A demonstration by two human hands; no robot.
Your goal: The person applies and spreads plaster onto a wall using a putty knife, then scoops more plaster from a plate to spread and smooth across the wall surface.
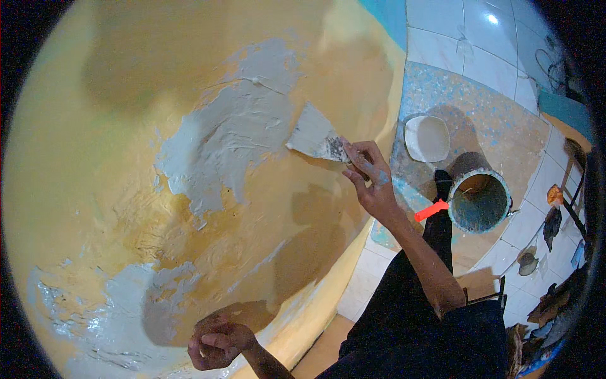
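My right hand (372,174) grips a wide putty knife (314,136) by its handle end. The blade's edge is at the right side of a grey-white putty patch (233,132) on the yellow wall (353,82); whether it touches the wall I cannot tell. Smears of putty mark my right fingers. My left hand (221,346) is curled closed near the lower edge, with no object visible in it. Close by it, a second, wetter putty patch (126,316) shines at the lower left.
On a speckled, paint-stained board (505,120) right of the wall stand a white squarish tub (427,139) and a crusted bucket (470,218). A red-orange handle (431,210) juts out beside the bucket. My dark-clothed leg (398,290) is nearby. Dark clutter (552,309) lines the right.
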